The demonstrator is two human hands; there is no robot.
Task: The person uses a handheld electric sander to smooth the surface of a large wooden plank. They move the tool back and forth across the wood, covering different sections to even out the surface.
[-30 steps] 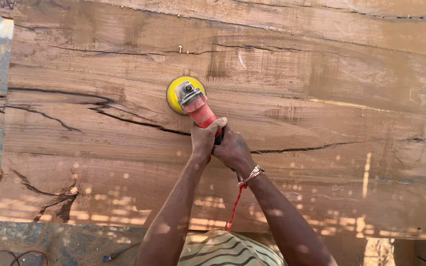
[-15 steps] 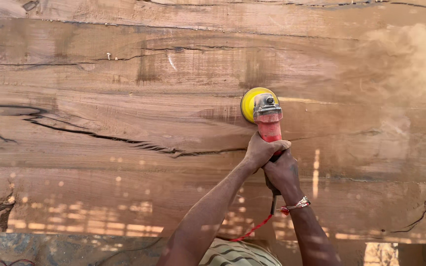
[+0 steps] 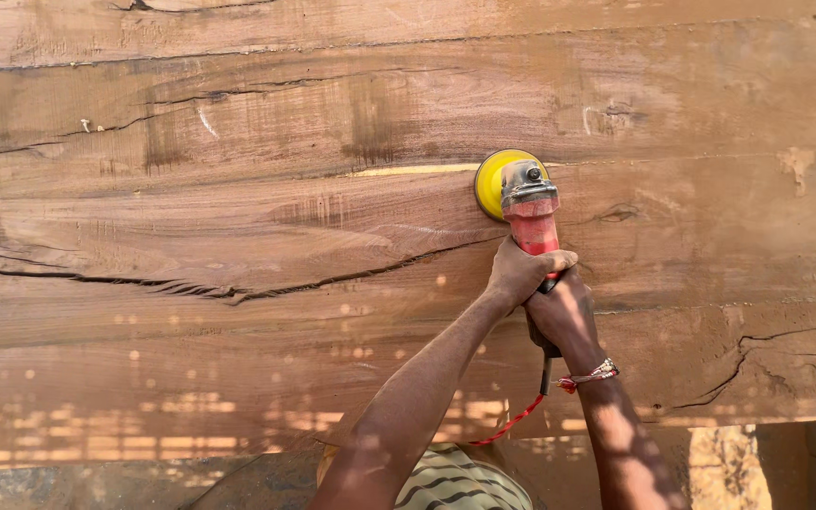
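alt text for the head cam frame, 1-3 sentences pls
Seen from above, a person's left hand and right hand together grip a red angle grinder, its yellow sanding disc pressed flat on a large cracked wooden slab. A red cord trails from the tool towards the person; the right wrist wears a bracelet.

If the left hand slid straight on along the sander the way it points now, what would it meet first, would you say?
The left hand points up the red sander. It would probably meet the sander's grey head and then the yellow disc, which lies on the wooden slab.
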